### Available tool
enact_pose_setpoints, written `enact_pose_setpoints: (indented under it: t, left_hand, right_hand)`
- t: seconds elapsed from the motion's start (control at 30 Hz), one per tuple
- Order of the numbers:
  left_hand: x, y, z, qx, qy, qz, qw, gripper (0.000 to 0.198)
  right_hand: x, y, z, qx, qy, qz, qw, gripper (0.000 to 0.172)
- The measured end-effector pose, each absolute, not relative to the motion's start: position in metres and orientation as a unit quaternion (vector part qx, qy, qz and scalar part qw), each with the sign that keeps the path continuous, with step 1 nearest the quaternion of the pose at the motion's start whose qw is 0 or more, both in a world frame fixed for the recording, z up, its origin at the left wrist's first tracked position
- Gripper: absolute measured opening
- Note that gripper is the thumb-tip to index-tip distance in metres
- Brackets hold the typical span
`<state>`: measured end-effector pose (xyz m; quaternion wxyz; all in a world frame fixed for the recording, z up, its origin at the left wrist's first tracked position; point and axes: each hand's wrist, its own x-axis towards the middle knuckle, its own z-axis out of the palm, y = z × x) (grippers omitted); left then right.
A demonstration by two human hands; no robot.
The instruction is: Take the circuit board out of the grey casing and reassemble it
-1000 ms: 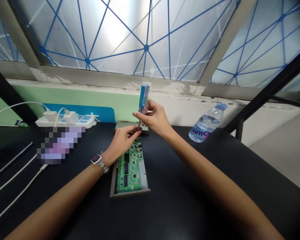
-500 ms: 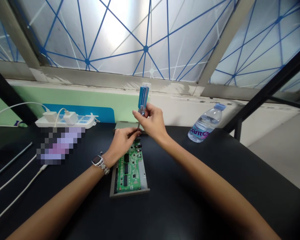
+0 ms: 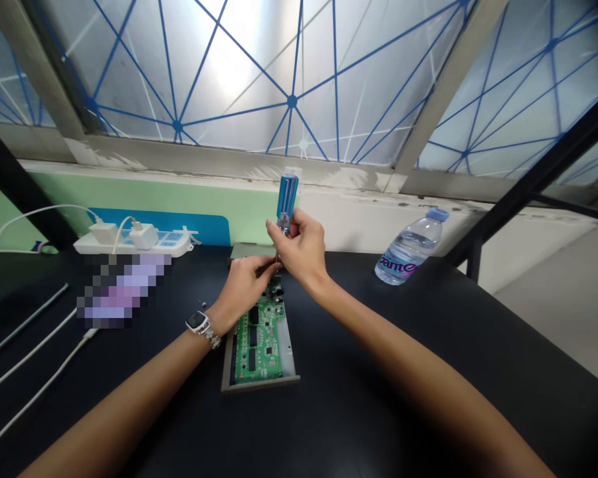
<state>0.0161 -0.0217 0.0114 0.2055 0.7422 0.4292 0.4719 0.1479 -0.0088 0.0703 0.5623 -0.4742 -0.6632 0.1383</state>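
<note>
A green circuit board [image 3: 262,338] lies in a shallow grey case [image 3: 290,345] on the black table [image 3: 359,398]. My right hand [image 3: 301,249] is closed round a screwdriver with a clear blue handle [image 3: 286,199], held upright with its tip down at the far end of the board. My left hand [image 3: 246,282], with a watch on the wrist, rests at that same far end, fingers pinched close to the screwdriver's shaft. What the fingers pinch is too small to see.
A water bottle [image 3: 411,249] lies on its side at the right of the table. At the back left sits a white power strip [image 3: 134,242] with plugged chargers; white cables [image 3: 34,372] run across the left side. A grey lid [image 3: 244,251] lies behind the board.
The screwdriver handle has sunk slightly and my right hand has closed in toward my left. Both hands stay at the board's far end.
</note>
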Motion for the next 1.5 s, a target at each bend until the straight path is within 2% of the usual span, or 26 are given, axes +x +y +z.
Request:
enact_pose_setpoints:
  t: [0.33, 0.47, 0.7, 0.9, 1.1, 1.2, 1.37, 1.5]
  left_hand:
    - [0.014, -0.023, 0.009, 0.752, 0.421, 0.467, 0.198, 0.023]
    - [-0.003, -0.021, 0.024, 0.773, 0.407, 0.449, 0.187, 0.028]
    - [-0.072, -0.015, 0.045, 0.803, 0.498, 0.314, 0.099, 0.017]
    - [-0.107, -0.018, 0.028, 0.773, 0.570, 0.113, 0.255, 0.015]
    - [-0.107, -0.019, 0.036, 0.748, 0.602, 0.039, 0.276, 0.014]
    - [-0.100, -0.022, 0.043, 0.750, 0.596, 0.052, 0.280, 0.014]
    - [-0.073, -0.028, 0.044, 0.740, 0.525, 0.223, 0.356, 0.026]
    - [-0.054, -0.029, 0.034, 0.692, 0.495, 0.301, 0.431, 0.026]
  right_hand:
    - [0.154, -0.007, 0.072, -0.452, -0.689, 0.145, 0.547, 0.050]
    - [0.162, -0.007, 0.081, -0.423, -0.699, 0.166, 0.552, 0.045]
    - [0.175, -0.002, 0.091, -0.385, -0.700, 0.275, 0.535, 0.032]
    - [0.171, -0.001, 0.086, -0.363, -0.693, 0.374, 0.498, 0.030]
    - [0.170, 0.003, 0.079, -0.346, -0.691, 0.397, 0.496, 0.028]
    - [0.171, 0.006, 0.078, -0.340, -0.682, 0.409, 0.502, 0.028]
    - [0.172, 0.007, 0.077, -0.347, -0.669, 0.404, 0.518, 0.036]
    - [0.174, 0.009, 0.076, -0.344, -0.671, 0.384, 0.533, 0.039]
